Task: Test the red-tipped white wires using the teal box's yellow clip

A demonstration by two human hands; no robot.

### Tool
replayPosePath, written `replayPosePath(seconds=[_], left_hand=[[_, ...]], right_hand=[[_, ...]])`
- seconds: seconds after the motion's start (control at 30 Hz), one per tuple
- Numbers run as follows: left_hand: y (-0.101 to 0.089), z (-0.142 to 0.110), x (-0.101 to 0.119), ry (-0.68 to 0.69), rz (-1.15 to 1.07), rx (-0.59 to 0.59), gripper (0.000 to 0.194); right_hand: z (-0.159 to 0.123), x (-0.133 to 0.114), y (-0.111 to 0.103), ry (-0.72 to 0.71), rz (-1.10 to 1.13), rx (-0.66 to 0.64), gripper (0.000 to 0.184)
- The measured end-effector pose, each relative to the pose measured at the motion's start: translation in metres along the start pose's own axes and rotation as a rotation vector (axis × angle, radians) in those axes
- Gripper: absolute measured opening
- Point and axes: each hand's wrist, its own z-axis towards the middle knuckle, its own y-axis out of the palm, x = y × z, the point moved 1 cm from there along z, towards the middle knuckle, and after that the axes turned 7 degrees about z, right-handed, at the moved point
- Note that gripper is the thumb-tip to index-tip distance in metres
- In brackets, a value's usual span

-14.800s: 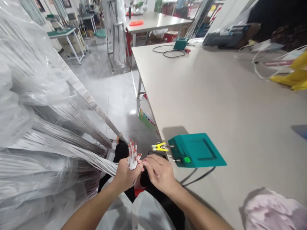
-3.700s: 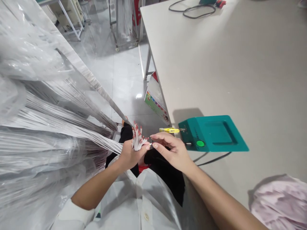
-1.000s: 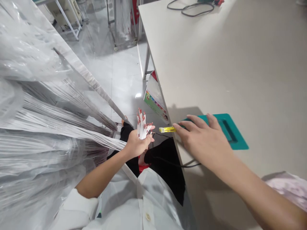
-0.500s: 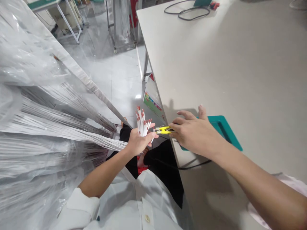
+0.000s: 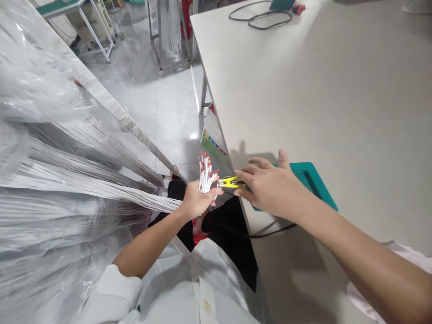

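My left hand (image 5: 195, 199) is closed round a bundle of thin white wires (image 5: 205, 180) whose reddish-brown tips stick up above the fist. The lengths run back to the left. My right hand (image 5: 266, 186) reaches over the table edge, thumb and forefinger round the back end of a yellow spring clip-like tool (image 5: 229, 182); its other fingers are spread. The clip's front end meets a short pale wire end by my left fingertips; whether it grips that end is too small to tell. Beneath my right hand lies a teal tray-like piece (image 5: 312, 180), partly hidden.
Long white wire bundles (image 5: 77, 180) under clear plastic hang at the left, along a slanting rail (image 5: 111, 108). The pale table (image 5: 313, 103) fills the right. A black cable (image 5: 270, 234) crosses its near edge; another cable (image 5: 259, 20) lies coiled far back. Below stands a printed box (image 5: 216, 144).
My left hand and the wire bundle have moved slightly right, nearer the clip. The right thumb and forefinger have shifted a little along the clip's back end.
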Motion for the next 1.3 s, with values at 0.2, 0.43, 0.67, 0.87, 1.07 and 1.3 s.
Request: replayPosePath(seconds=[0.2,0.43,0.67,0.87,1.07,1.3], left_hand=[[-0.002,-0.002,-0.001,0.004,0.0,0.048,0.041],[-0.011,-0.006,-0.003,-0.034,-0.032,0.055,0.048],[-0.029,-0.026,0.012,0.018,-0.052,0.033,0.047],[-0.036,-0.04,0.021,0.094,-0.057,-0.095,0.052],[-0.042,-0.043,0.009,0.062,-0.018,-0.225,0.047],[-0.043,-0.046,-0.004,0.128,0.046,-0.218,0.023]], right_hand=[[-0.002,0.001,0.011,0.006,-0.002,0.037,0.047],[-0.002,0.004,0.012,-0.025,0.045,0.141,0.05],[-0.016,-0.037,0.0,-0.029,0.536,0.451,0.025],[-0.008,-0.067,0.021,0.218,1.446,0.198,0.025],[0.0,-0.079,0.037,0.322,1.874,0.196,0.021],[0.001,-0.091,0.049,0.373,1.933,0.143,0.027]])
